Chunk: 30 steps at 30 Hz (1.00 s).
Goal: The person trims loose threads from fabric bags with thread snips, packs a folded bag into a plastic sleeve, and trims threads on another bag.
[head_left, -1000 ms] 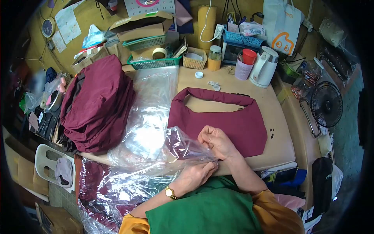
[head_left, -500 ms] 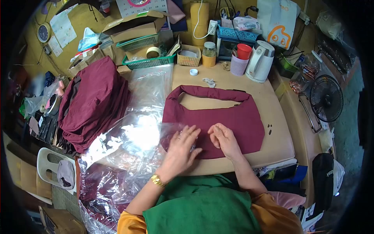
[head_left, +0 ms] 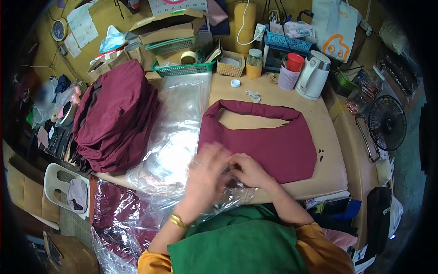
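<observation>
A maroon shoulder bag (head_left: pixel 273 148) lies flat on the table, its padded strap toward the back. Over its lower left corner, my left hand (head_left: pixel 205 176) is smeared by motion, so its fingers are unclear. Touching or nearly touching it, my right hand (head_left: pixel 252 171) is closed with curled fingers, seemingly pinching the edge of a clear plastic bag (head_left: pixel 232 195). The film bunches between and below both hands. More clear plastic bags (head_left: pixel 180 109) lie flat in a stack to the left.
A pile of maroon bags (head_left: pixel 114 114) stands on the table's left. Plastic-wrapped maroon goods (head_left: pixel 121 210) sit below the left front edge. Along the back are a green basket (head_left: pixel 187 69), a jar (head_left: pixel 254 64), a purple cup (head_left: pixel 289 77) and a white kettle (head_left: pixel 313 75). A fan (head_left: pixel 387 122) stands right.
My right hand has moved left and down to meet my left hand. The plastic film has been drawn rightward along the table's front edge. The camera view has shifted slightly.
</observation>
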Each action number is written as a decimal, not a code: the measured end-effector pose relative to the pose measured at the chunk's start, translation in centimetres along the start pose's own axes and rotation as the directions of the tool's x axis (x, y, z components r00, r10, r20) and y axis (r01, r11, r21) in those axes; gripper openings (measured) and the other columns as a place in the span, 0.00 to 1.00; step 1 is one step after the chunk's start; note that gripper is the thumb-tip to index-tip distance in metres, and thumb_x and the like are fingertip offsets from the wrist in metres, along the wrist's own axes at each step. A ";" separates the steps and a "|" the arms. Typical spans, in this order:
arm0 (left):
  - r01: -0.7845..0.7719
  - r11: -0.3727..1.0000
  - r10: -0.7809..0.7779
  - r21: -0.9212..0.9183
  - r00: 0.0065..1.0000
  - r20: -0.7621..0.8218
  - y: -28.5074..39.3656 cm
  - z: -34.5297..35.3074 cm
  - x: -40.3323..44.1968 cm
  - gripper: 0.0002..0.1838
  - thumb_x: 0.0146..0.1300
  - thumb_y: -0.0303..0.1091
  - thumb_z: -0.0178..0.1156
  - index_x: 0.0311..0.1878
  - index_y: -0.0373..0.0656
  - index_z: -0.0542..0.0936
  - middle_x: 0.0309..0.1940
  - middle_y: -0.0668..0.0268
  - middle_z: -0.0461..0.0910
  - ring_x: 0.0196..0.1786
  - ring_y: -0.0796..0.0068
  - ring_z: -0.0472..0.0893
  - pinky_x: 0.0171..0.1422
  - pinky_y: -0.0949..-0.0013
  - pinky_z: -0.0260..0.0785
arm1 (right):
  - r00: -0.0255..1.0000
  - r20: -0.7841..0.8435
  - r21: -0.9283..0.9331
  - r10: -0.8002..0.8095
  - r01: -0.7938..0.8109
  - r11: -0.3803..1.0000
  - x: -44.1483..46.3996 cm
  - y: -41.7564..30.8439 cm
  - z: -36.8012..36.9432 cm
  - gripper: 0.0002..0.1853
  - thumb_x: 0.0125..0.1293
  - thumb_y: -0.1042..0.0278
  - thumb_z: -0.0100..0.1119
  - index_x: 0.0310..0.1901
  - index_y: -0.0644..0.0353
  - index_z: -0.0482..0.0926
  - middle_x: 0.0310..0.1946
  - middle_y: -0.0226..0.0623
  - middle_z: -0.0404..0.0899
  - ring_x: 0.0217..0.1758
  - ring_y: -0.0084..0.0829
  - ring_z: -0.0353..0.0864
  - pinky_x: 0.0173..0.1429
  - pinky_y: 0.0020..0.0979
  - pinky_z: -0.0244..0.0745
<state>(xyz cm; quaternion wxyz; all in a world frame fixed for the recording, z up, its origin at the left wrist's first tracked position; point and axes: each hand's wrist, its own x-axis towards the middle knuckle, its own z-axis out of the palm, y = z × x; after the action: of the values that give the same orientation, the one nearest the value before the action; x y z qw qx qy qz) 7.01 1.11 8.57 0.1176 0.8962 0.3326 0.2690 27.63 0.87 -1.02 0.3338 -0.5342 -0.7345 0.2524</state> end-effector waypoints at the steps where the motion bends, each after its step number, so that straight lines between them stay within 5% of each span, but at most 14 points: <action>1: 0.111 0.969 -0.108 0.222 0.994 -0.027 -2.0 0.4 -1.2 0.32 0.66 0.50 0.64 0.67 0.41 0.73 0.61 0.50 0.75 0.64 0.52 0.75 0.74 0.42 0.56 | 0.999 -0.031 0.012 -0.045 0.046 0.999 -0.3 -0.7 1.3 0.11 0.63 0.66 0.65 0.44 0.60 0.79 0.37 0.39 0.79 0.45 0.42 0.78 0.52 0.42 0.71; 2: 0.212 0.877 -0.196 0.431 0.977 -0.082 -4.2 0.7 -2.3 0.33 0.65 0.53 0.63 0.67 0.42 0.73 0.57 0.50 0.77 0.59 0.55 0.78 0.72 0.37 0.56 | 0.993 -0.069 0.017 -0.095 0.097 0.995 -0.3 -1.3 2.4 0.11 0.65 0.66 0.63 0.45 0.61 0.79 0.37 0.39 0.80 0.45 0.42 0.78 0.53 0.44 0.71; 6: 0.464 0.778 -0.587 0.423 0.777 0.228 -6.2 -3.9 -3.4 0.33 0.59 0.65 0.64 0.53 0.44 0.84 0.43 0.52 0.83 0.47 0.57 0.83 0.67 0.38 0.57 | 0.994 -0.050 0.396 0.094 -0.067 0.916 1.3 -3.2 4.8 0.08 0.65 0.75 0.62 0.42 0.62 0.73 0.31 0.38 0.77 0.33 0.32 0.79 0.42 0.34 0.73; 9: 0.438 0.877 -0.468 0.199 0.871 0.145 -6.0 -5.3 -4.1 0.20 0.62 0.50 0.69 0.41 0.40 0.84 0.32 0.55 0.82 0.40 0.57 0.83 0.55 0.50 0.68 | 0.997 0.055 0.760 0.048 -0.073 0.646 1.8 -1.3 4.1 0.12 0.64 0.81 0.63 0.39 0.59 0.68 0.31 0.27 0.74 0.32 0.16 0.72 0.38 0.24 0.71; 12: 0.458 0.826 -0.449 -0.327 0.887 0.107 -4.1 -5.5 -2.9 0.09 0.63 0.29 0.68 0.40 0.35 0.79 0.31 0.57 0.82 0.34 0.60 0.84 0.38 0.62 0.74 | 0.920 0.330 0.801 -0.210 -0.155 0.579 1.7 -2.2 -1.9 0.37 0.62 0.73 0.72 0.67 0.59 0.59 0.55 0.40 0.74 0.56 0.29 0.76 0.59 0.30 0.75; 14: 0.174 0.849 -0.183 -0.498 0.983 0.031 -3.9 -2.2 -2.1 0.05 0.63 0.25 0.66 0.39 0.35 0.80 0.31 0.59 0.81 0.31 0.72 0.82 0.36 0.67 0.73 | 0.955 0.243 0.861 -0.171 -0.132 0.491 2.7 -3.3 -3.6 0.51 0.59 0.62 0.77 0.75 0.57 0.50 0.69 0.45 0.63 0.69 0.35 0.69 0.68 0.35 0.71; 16: -0.002 0.935 -0.009 -0.355 0.999 -0.031 -1.5 -1.6 0.1 0.06 0.64 0.27 0.67 0.39 0.36 0.80 0.31 0.58 0.81 0.30 0.74 0.81 0.35 0.67 0.73 | 0.981 0.118 0.921 -0.157 -0.049 0.387 2.9 -4.5 -3.7 0.43 0.60 0.54 0.76 0.70 0.58 0.61 0.64 0.43 0.71 0.63 0.30 0.74 0.63 0.31 0.74; 18: -0.001 0.926 -0.033 -0.377 0.996 -0.084 -1.1 -1.6 1.1 0.09 0.62 0.30 0.70 0.40 0.37 0.81 0.26 0.60 0.79 0.26 0.76 0.79 0.31 0.67 0.70 | 0.849 0.503 0.743 -0.158 -0.332 0.581 3.0 -4.0 -4.1 0.29 0.62 0.58 0.75 0.59 0.61 0.75 0.51 0.36 0.80 0.53 0.21 0.78 0.56 0.27 0.76; 19: 0.180 0.926 -0.180 -0.330 0.983 0.032 -0.7 -2.7 1.5 0.12 0.61 0.34 0.71 0.40 0.37 0.81 0.24 0.58 0.80 0.27 0.69 0.81 0.32 0.64 0.71 | 0.883 0.469 0.519 0.028 -0.301 0.800 2.6 -3.9 -4.9 0.12 0.62 0.70 0.73 0.44 0.64 0.82 0.36 0.28 0.82 0.41 0.15 0.78 0.47 0.22 0.75; 20: 0.350 0.899 -0.325 -0.262 0.936 0.137 -0.9 -3.4 1.8 0.15 0.60 0.38 0.72 0.41 0.37 0.81 0.23 0.57 0.81 0.27 0.61 0.83 0.34 0.62 0.73 | 0.886 0.463 0.516 0.031 -0.298 0.803 2.0 -3.1 -5.6 0.12 0.62 0.70 0.73 0.44 0.64 0.82 0.36 0.28 0.82 0.41 0.15 0.78 0.47 0.22 0.75; 23: 0.381 0.883 -0.318 -0.272 0.915 0.249 -4.3 -3.2 0.2 0.16 0.59 0.40 0.73 0.39 0.37 0.83 0.21 0.58 0.82 0.24 0.66 0.83 0.32 0.66 0.72 | 0.964 0.186 0.579 0.191 -0.265 0.771 -0.3 -0.9 -7.6 0.08 0.59 0.79 0.71 0.36 0.61 0.79 0.32 0.25 0.80 0.35 0.14 0.76 0.40 0.22 0.73; 25: 0.419 0.868 -0.339 -0.267 0.892 0.299 -6.5 -2.5 -0.9 0.15 0.60 0.40 0.73 0.38 0.36 0.83 0.23 0.58 0.83 0.26 0.68 0.84 0.33 0.67 0.73 | 0.977 -0.113 0.673 0.181 -0.059 0.737 -1.5 -0.9 -8.8 0.12 0.58 0.80 0.72 0.31 0.58 0.75 0.27 0.22 0.77 0.31 0.13 0.73 0.35 0.20 0.69; 27: 0.352 0.832 -0.365 -0.429 0.929 0.055 -8.0 -1.7 -1.7 0.14 0.60 0.38 0.74 0.33 0.36 0.82 0.18 0.65 0.79 0.23 0.78 0.78 0.30 0.70 0.68 | 0.975 -0.070 0.710 0.213 -0.102 0.697 -2.7 0.3 -9.9 0.13 0.57 0.79 0.73 0.31 0.58 0.74 0.27 0.22 0.76 0.30 0.13 0.72 0.34 0.20 0.69; 30: 0.452 0.762 -0.477 -0.463 0.876 0.070 -8.9 -2.6 -1.5 0.13 0.60 0.35 0.74 0.30 0.37 0.81 0.17 0.73 0.73 0.22 0.85 0.68 0.27 0.73 0.61 | 0.954 -0.022 0.698 0.300 -0.201 0.687 -3.5 0.8 -10.8 0.13 0.58 0.78 0.74 0.31 0.59 0.75 0.26 0.21 0.74 0.29 0.11 0.70 0.33 0.18 0.67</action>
<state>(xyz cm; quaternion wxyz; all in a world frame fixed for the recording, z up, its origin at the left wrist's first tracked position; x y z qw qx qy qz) -0.10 6.86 6.63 0.3831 0.7234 0.4727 0.3263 37.09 -2.06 4.68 0.5187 -0.4830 -0.4838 0.5134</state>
